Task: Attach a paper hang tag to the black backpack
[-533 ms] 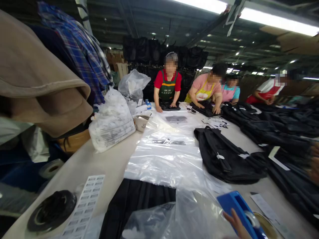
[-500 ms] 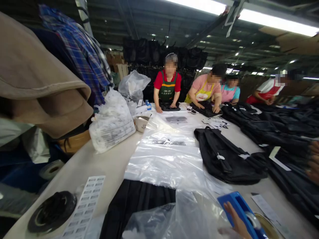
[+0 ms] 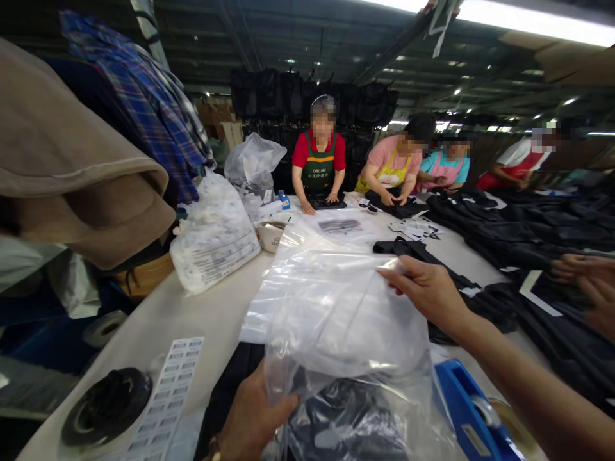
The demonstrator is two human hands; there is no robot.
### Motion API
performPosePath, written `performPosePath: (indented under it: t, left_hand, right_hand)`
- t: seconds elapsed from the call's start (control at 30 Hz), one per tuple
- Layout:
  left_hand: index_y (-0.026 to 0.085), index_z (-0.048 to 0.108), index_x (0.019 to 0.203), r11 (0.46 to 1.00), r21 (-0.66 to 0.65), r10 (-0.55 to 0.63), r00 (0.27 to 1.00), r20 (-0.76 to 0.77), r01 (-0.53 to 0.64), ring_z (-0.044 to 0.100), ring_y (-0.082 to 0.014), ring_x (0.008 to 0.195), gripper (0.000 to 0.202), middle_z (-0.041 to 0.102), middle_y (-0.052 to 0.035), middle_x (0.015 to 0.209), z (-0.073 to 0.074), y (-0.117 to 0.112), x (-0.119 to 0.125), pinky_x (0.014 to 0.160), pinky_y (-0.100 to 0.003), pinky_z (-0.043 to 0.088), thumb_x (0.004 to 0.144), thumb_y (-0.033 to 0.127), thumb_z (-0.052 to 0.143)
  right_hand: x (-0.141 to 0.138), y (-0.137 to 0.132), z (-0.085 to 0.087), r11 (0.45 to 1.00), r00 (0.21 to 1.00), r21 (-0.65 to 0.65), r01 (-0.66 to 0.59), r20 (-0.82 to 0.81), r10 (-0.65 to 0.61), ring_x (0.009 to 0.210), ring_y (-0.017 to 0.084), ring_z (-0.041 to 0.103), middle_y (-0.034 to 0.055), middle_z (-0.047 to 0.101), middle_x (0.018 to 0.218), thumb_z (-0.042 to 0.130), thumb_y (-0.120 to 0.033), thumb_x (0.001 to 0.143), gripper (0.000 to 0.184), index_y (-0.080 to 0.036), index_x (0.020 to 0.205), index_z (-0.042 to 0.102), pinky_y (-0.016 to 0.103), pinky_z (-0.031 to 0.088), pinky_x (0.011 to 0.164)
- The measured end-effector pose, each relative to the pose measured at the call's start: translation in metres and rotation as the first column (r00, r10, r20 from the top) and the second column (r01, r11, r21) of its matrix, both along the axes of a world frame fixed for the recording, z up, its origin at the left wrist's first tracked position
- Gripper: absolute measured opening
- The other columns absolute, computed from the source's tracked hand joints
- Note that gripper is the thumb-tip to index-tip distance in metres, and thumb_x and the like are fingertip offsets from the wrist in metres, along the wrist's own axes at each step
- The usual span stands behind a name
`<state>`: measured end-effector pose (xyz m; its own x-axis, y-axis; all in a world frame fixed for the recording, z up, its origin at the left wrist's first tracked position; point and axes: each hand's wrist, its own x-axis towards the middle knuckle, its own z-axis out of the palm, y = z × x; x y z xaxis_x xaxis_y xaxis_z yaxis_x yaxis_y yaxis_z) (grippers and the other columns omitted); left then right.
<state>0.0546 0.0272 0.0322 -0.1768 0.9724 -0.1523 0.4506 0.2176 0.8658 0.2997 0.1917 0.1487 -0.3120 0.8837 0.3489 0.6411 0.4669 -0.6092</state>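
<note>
In front of me a clear plastic bag [image 3: 346,307] is held up, with a black fabric item [image 3: 355,422] showing through its lower part. My right hand [image 3: 427,288] pinches the bag's upper right corner between thumb and fingers. At the bag's left edge, my left hand [image 3: 252,410] grips the film, its thumb pointing right and its other fingers partly hidden. A blue tape dispenser [image 3: 473,410] lies just right of the bag. Under and beyond the bag is a stack of flat clear plastic bags [image 3: 262,307]. More black fabric [image 3: 235,378] shows beside my left hand.
On the left lie a label sheet [image 3: 166,397] and a black round roll [image 3: 108,406]. A stuffed white plastic sack [image 3: 214,237] stands behind them, near a small bowl [image 3: 271,235]. Black bags [image 3: 552,307] cover the right side, where another person's hands [image 3: 593,282] reach in. Several co-workers stand opposite.
Both my hands have come into the middle with the clear bag, which is now raised and spread. My right hand has moved up and left from beside the tape dispenser.
</note>
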Motion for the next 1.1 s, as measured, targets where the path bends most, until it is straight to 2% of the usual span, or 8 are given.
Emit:
performPosePath:
  t: [0.1, 0.2, 0.47, 0.53, 0.67, 0.8, 0.93, 1.1]
  left_hand:
    - [0.018, 0.056, 0.069, 0.993, -0.060, 0.109, 0.992, 0.063, -0.105, 0.055, -0.0173, 0.064, 0.016, 0.060, 0.0017, 0.062, -0.003, 0.017, -0.007, 0.064, -0.030, 0.043, 0.065, 0.032, 0.050]
    - [0.018, 0.052, 0.062, 0.991, -0.101, 0.098, 0.994, 0.049, -0.093, 0.050, -0.0158, 0.057, 0.014, 0.054, 0.0033, 0.054, 0.004, 0.033, -0.028, 0.059, -0.029, 0.038, 0.062, 0.032, 0.050]
    - [0.018, 0.051, 0.062, 0.994, -0.107, -0.024, 1.000, 0.012, 0.025, 0.051, -0.0164, 0.059, 0.013, 0.054, 0.0032, 0.057, 0.050, 0.073, -0.069, 0.058, -0.028, 0.036, 0.052, 0.025, 0.049]
    - [0.019, 0.050, 0.059, 0.995, -0.086, -0.063, 0.992, -0.112, 0.053, 0.050, -0.0168, 0.061, 0.012, 0.052, 0.0035, 0.056, 0.061, 0.077, -0.076, 0.058, -0.028, 0.035, 0.055, 0.030, 0.051]
    - [0.022, 0.050, 0.063, 0.998, -0.056, -0.061, 0.903, -0.426, 0.041, 0.050, -0.0182, 0.062, 0.012, 0.052, 0.0028, 0.056, 0.076, 0.081, -0.089, 0.059, -0.029, 0.033, 0.063, 0.033, 0.047]
    - [0.022, 0.050, 0.082, 0.998, -0.001, 0.056, 0.863, -0.502, -0.065, 0.052, -0.0203, 0.069, 0.020, 0.056, -0.0002, 0.068, 0.082, 0.084, -0.097, 0.066, -0.031, 0.035, 0.068, 0.026, 0.036]
    - [0.021, 0.044, 0.064, 1.000, 0.011, 0.021, 0.911, -0.413, -0.018, 0.046, -0.0181, 0.061, 0.014, 0.046, 0.0020, 0.059, 0.081, 0.079, -0.089, 0.059, -0.029, 0.033, 0.068, 0.033, 0.038]
    - [0.020, 0.049, 0.066, 0.985, -0.071, -0.172, 0.951, -0.255, 0.159, 0.050, -0.0168, 0.067, 0.013, 0.054, 0.0043, 0.066, 0.069, 0.058, -0.075, 0.062, -0.026, 0.035, 0.062, 0.032, 0.049]
  right_hand:
    - [-0.008, 0.026, 0.006, 0.998, 0.997, 0.055, -0.006, 0.074, 0.002, 0.046, 0.010, 0.048, -0.0028, 0.053, 0.047, 0.049, -0.048, 0.076, 0.036, -0.019, 0.054, 0.050, 0.022, 0.035, 0.049]
    - [-0.010, 0.049, 0.013, 0.995, 0.992, 0.094, 0.027, 0.123, -0.038, 0.047, 0.010, 0.049, -0.0025, 0.054, 0.046, 0.050, -0.046, 0.076, 0.036, -0.019, 0.053, 0.050, 0.023, 0.036, 0.050]
    - [-0.017, 0.083, 0.043, 0.979, 0.992, 0.177, 0.102, 0.059, -0.114, 0.042, 0.009, 0.049, -0.0020, 0.054, 0.045, 0.055, -0.039, 0.074, 0.033, -0.017, 0.051, 0.049, 0.021, 0.034, 0.045]
    - [-0.015, 0.084, 0.047, 0.976, 0.991, 0.183, 0.114, 0.050, -0.125, 0.042, 0.009, 0.049, -0.0022, 0.054, 0.045, 0.056, -0.038, 0.074, 0.030, -0.017, 0.052, 0.053, 0.022, 0.037, 0.046]
    - [-0.007, 0.089, 0.042, 0.995, 0.996, 0.064, 0.078, -0.051, -0.075, 0.047, 0.010, 0.055, 0.0001, 0.060, 0.052, 0.056, -0.035, 0.073, 0.023, -0.015, 0.063, 0.062, 0.023, 0.043, 0.050]
    - [-0.007, 0.088, 0.039, 0.989, 0.969, -0.143, 0.025, -0.239, -0.059, 0.043, 0.009, 0.053, 0.0010, 0.060, 0.053, 0.063, -0.039, 0.067, 0.026, -0.013, 0.063, 0.061, 0.021, 0.043, 0.043]
    - [-0.009, 0.072, 0.047, 0.964, 0.984, -0.262, -0.041, -0.180, -0.007, 0.037, 0.007, 0.049, -0.0019, 0.057, 0.048, 0.060, -0.041, 0.067, 0.028, -0.016, 0.058, 0.055, 0.018, 0.038, 0.037]
    - [0.010, 0.045, 0.036, 0.947, 0.996, -0.309, -0.084, -0.061, 0.068, 0.038, 0.007, 0.049, -0.0039, 0.053, 0.045, 0.054, -0.048, 0.071, 0.037, -0.018, 0.051, 0.048, 0.018, 0.036, 0.039]
